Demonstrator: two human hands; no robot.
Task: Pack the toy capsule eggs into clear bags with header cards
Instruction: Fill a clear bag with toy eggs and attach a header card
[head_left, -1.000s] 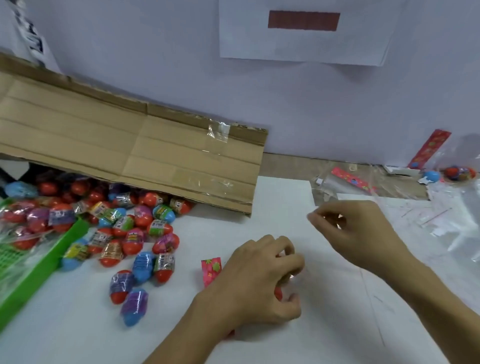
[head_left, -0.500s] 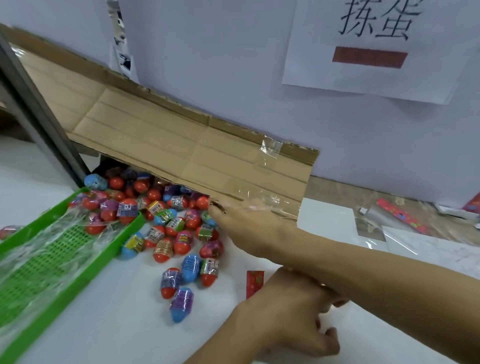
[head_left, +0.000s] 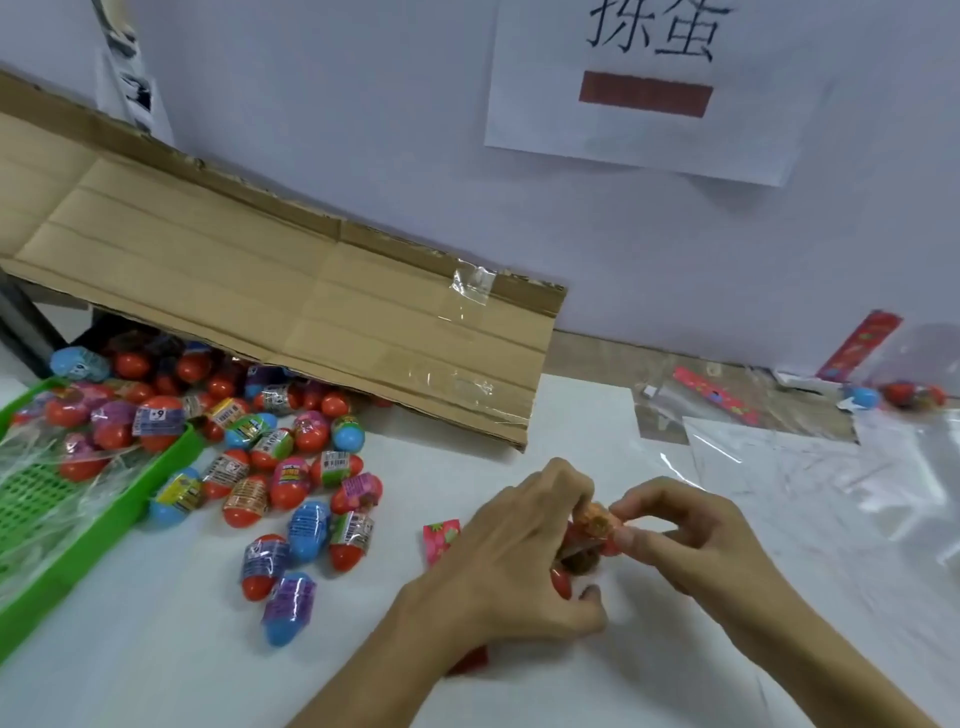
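My left hand (head_left: 511, 561) rests on the white table at centre and curls round a clear bag with red capsule eggs (head_left: 562, 579) in it. My right hand (head_left: 680, 527) pinches an orange-wrapped capsule egg (head_left: 596, 519) against the left hand's fingers. A pink-red header card (head_left: 440, 538) shows just left of my left hand. A loose pile of red, blue and purple capsule eggs (head_left: 291, 493) lies to the left on the table.
A green plastic basket (head_left: 98, 535) with crumpled film and eggs stands at the left edge. A cardboard flap (head_left: 291, 291) leans over the pile. Clear bags (head_left: 810, 467) and red header cards (head_left: 717, 396) lie at the right, along with two packed eggs (head_left: 904, 395).
My right hand has come back from the egg pile under the cardboard flap to my left hand, now with an orange-wrapped egg in its fingers. The view has swung back to the right.
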